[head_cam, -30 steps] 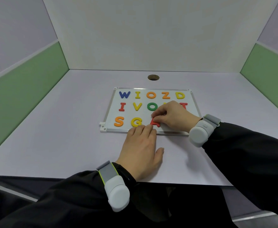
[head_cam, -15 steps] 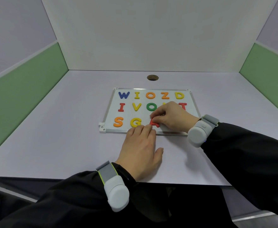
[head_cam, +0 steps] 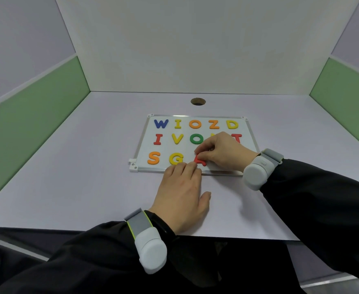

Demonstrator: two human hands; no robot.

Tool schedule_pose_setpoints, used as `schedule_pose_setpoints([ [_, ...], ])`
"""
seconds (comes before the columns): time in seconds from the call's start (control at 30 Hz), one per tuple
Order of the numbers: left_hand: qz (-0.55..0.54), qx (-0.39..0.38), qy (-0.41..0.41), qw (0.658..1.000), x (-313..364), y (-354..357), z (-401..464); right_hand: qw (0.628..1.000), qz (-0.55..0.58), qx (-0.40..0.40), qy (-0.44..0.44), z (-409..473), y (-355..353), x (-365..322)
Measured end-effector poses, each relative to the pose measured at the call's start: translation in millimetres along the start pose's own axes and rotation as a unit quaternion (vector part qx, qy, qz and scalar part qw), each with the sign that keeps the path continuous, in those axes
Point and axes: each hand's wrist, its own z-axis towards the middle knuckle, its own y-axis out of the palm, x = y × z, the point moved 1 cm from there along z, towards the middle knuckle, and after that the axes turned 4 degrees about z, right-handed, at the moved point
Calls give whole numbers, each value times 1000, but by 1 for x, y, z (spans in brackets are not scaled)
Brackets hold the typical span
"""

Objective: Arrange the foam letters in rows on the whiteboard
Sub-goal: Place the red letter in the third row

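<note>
A small whiteboard (head_cam: 145, 145) lies flat on the desk with foam letters in three rows. The top row reads W, I, O, Z, D, starting with the blue W (head_cam: 161, 123). In the middle row are I, V, a green O (head_cam: 196, 139), a hidden letter and a red T (head_cam: 238, 137). The near row holds an orange S (head_cam: 153, 158), a yellow G (head_cam: 176, 159) and a red A (head_cam: 199, 160). My right hand (head_cam: 223, 151) pinches the red A at its top. My left hand (head_cam: 182, 193) lies flat, fingertips resting on the board's near edge beside the A.
The pale desk (head_cam: 78, 177) is walled by white and green panels on three sides. A round cable hole (head_cam: 198, 101) sits behind the board. Grey wrist devices are strapped over both black sleeves.
Nearly nothing: my right hand has kept its pinch on the red A with only a tiny shift, and my left hand has stayed flat at the board's edge.
</note>
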Motion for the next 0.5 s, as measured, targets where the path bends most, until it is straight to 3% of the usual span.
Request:
schedule_pose_setpoints([
  [0.5,-5,12,1,1000,0,1,0,1000,5,1,8,0,1,1],
])
